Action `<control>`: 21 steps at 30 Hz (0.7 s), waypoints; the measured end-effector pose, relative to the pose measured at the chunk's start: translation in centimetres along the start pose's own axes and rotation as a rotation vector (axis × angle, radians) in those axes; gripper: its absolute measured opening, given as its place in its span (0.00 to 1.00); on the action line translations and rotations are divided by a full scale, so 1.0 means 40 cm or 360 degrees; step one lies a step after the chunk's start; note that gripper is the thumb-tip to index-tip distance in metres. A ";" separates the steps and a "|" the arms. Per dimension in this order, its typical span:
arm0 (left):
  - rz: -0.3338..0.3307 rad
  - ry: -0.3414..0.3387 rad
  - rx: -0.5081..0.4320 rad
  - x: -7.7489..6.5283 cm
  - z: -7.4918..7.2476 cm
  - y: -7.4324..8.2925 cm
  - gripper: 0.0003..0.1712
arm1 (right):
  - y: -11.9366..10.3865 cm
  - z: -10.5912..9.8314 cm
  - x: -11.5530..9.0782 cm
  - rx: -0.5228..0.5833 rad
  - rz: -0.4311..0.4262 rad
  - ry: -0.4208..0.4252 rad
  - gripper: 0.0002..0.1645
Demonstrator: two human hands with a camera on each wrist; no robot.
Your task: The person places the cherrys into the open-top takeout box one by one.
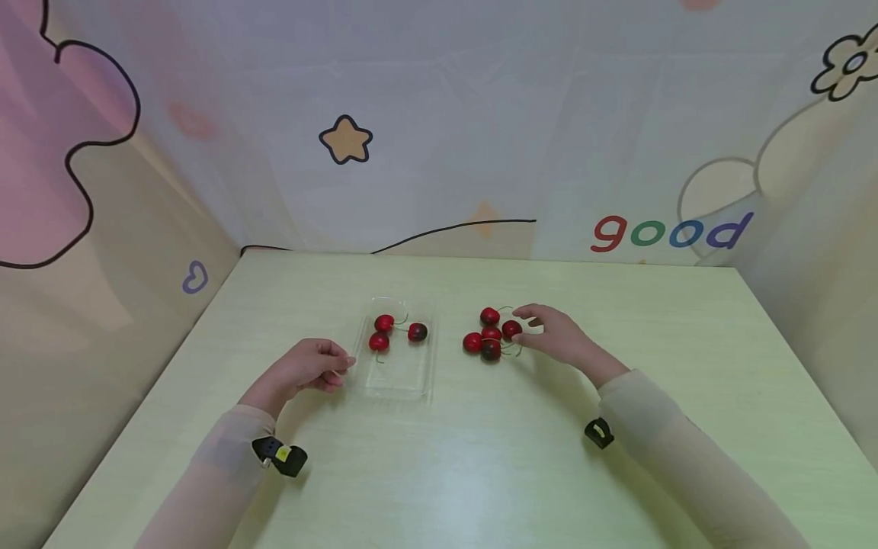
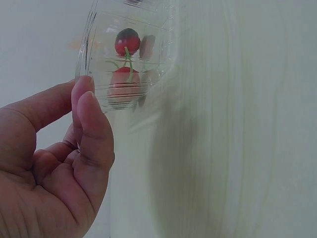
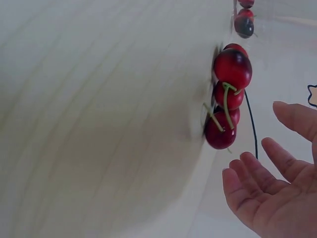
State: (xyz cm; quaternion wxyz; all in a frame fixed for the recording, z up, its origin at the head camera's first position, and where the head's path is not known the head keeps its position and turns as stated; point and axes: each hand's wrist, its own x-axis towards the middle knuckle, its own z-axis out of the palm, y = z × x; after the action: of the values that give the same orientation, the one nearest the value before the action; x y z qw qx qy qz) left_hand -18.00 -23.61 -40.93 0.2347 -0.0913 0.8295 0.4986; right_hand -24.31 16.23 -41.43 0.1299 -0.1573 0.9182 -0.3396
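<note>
Cream sleeves [image 1: 219, 473]: one on each forearm, coming in over the table's near edge from left and right.
Wrist cameras [image 1: 281, 455]: black, one at each cuff.
Table [image 1: 439, 473]: pale yellow-green with faint wood grain; a bright patch of light shows toward the near edge.
Left hand [image 1: 312, 370]: beside the box, thumb and finger pinching the rim of its left wall; the other fingers curl inward.
Box [image 1: 398, 381]: clear plastic, standing left of the table's middle and toward the far edge.
Boxed cherries [image 1: 379, 342]: three red ones with green stems, all in the far half of the box; two lie close together by its left wall, the third, partly very dark, near its right wall.
Right hand [image 1: 552, 335]: just beside the loose cherries, on the side toward the table's right edge; thumb spread away from the fingers, which bend gently. The right wrist view shows a gap between fingertips and fruit.
Loose cherries [image 1: 472, 343]: five in a bunch on the table, right of the box, one of them nearly black; some stems point toward the right edge.
Cloth wall [image 1: 453, 152]: past the far edge, printed with an orange star [image 1: 346, 140] and, near the far right corner, "good" in coloured letters [image 1: 672, 232].
</note>
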 end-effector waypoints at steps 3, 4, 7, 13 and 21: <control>-0.0002 0.0000 0.0004 0.001 0.000 0.000 0.11 | 0.013 0.000 0.009 0.0022 0.0020 -0.0033 0.31; -0.0005 0.0004 0.0005 0.001 0.000 0.000 0.11 | 0.017 0.000 0.013 0.0033 0.0029 -0.0042 0.31; -0.0004 0.0003 0.0011 -0.001 0.000 0.001 0.11 | 0.023 -0.003 0.020 0.0049 0.0054 -0.0063 0.31; -0.0012 0.0008 0.0019 0.001 -0.001 0.004 0.12 | 0.026 -0.008 0.036 0.0098 0.0108 -0.0090 0.30; -0.0020 0.0013 0.0025 0.007 0.000 0.002 0.11 | 0.027 -0.004 0.053 0.0116 0.0146 -0.0161 0.29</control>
State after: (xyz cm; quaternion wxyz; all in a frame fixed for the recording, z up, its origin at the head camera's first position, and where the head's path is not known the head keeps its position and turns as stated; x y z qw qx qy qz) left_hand -18.26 -23.55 -41.01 0.2351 -0.0968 0.8338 0.4901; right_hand -26.53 16.32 -42.31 0.1973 -0.1271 0.9037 -0.3581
